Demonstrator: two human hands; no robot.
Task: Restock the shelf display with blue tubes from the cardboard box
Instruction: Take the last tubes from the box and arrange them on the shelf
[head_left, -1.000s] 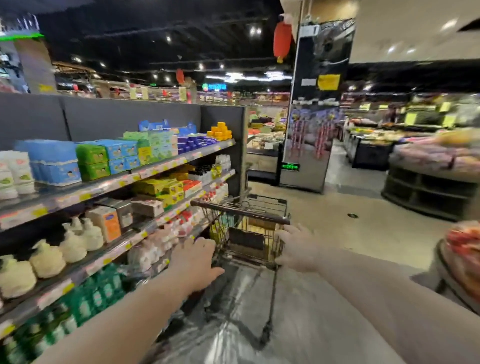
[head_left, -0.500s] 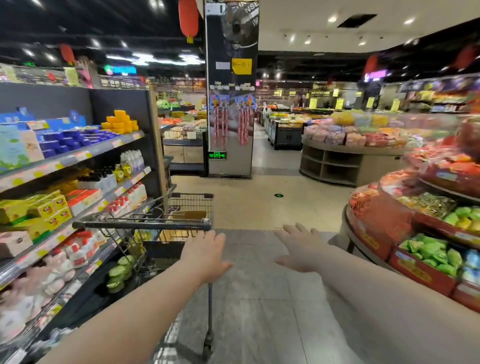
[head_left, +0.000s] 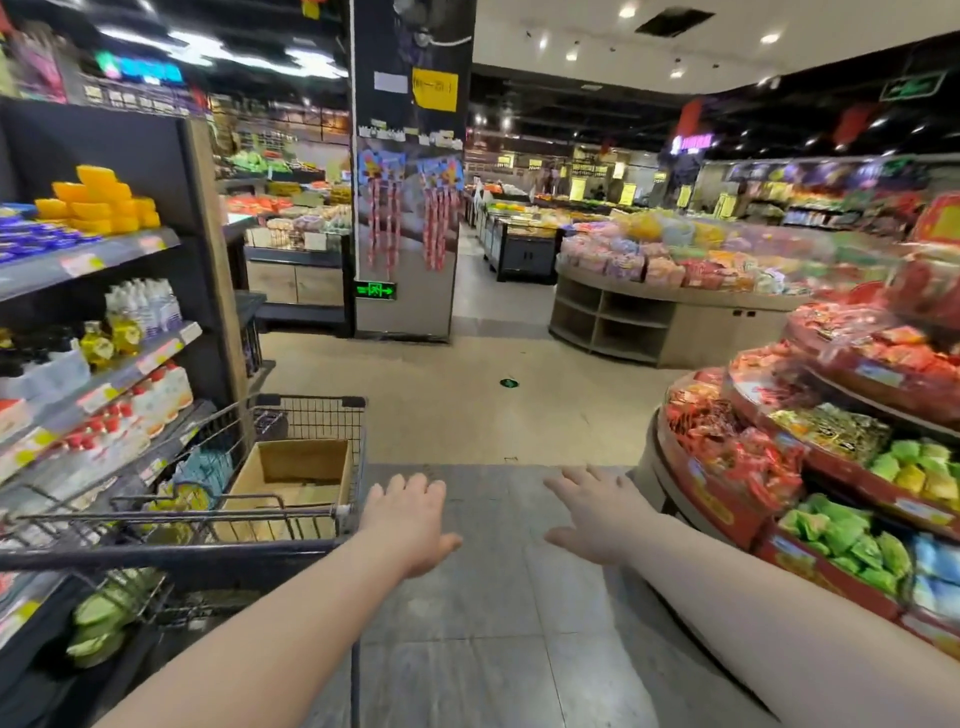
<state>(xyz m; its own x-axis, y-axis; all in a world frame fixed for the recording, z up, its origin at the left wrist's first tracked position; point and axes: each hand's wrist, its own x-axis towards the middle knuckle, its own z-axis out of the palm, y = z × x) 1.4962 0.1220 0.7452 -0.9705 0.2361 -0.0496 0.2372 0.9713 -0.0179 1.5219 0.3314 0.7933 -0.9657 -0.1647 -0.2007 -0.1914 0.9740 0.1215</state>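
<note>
- Cardboard box (head_left: 291, 470) sits in the shopping cart (head_left: 306, 410) basket at left. Its top is open w/ tan flaps showing inside; can't make out any blue tubes in it.
- Left hand (head_left: 410, 525) is palm down, fingers (head_left: 415, 486) straight & spread, holding nothing. It's just right of the cart's near right corner; touching or not, can't tell. The box lies left of the fingertips & a bit farther off.
- Right hand (head_left: 597, 514) is flat too, fingers splayed, empty. It's over the floor, well apart from cart & box.
- Cart handle (head_left: 156, 558) is a dark bar across the near left.
- Shelf unit (head_left: 119, 249) stands on the left w/ the cart right alongside. Yellow blocks (head_left: 98, 200) & blue packs (head_left: 36, 239) are on the top level, clear bottles (head_left: 140, 312) on the next, red-capped bottles (head_left: 135, 410) below.
- Floor (head_left: 467, 623) is grey tile near, beige tile farther.
- On the right is a round tiered display (head_left: 717, 499) of red & green snack bags, its rim near the right forearm.
- Far off stands a black pillar (head_left: 410, 156) w/ a green exit sign (head_left: 375, 289), & right of it a 2nd round display (head_left: 696, 338).
- An aisle gap runs between the cart's right side & the near display's rim, both hands in it. The floor widens toward the pillar.
</note>
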